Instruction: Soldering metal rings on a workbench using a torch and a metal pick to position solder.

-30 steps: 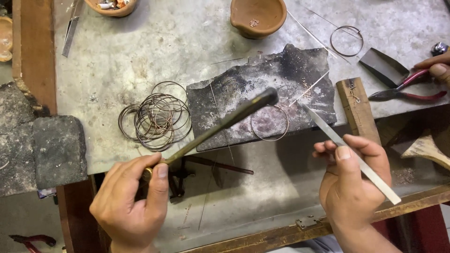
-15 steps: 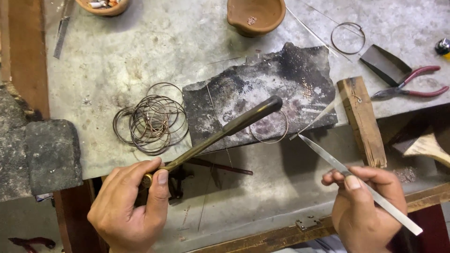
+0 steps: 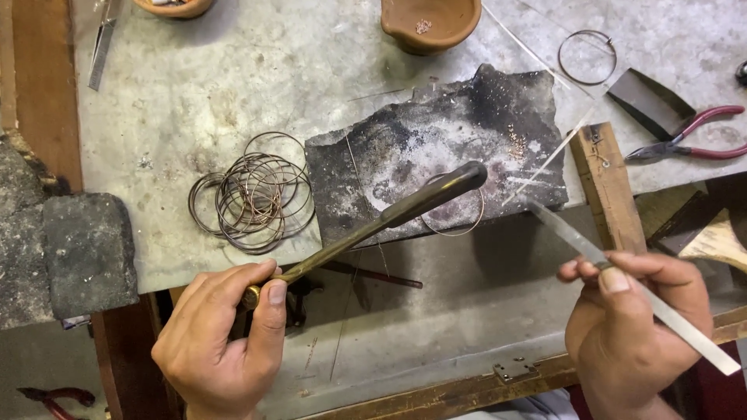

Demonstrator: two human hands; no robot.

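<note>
Grey scuffed metal-topped counter, bearing a charred dark slab with a thin wire ring at its near edge; left hand clenched on a long brass torch pipe, right hand gripping a flat steel strip; tangled copper wire rings left of slab.

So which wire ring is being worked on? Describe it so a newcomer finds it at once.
Find the charred dark slab on the grey bench. At its near edge lies one thin wire ring, under the brass torch tip. Unlike the tangled ring pile, it lies alone.
</note>
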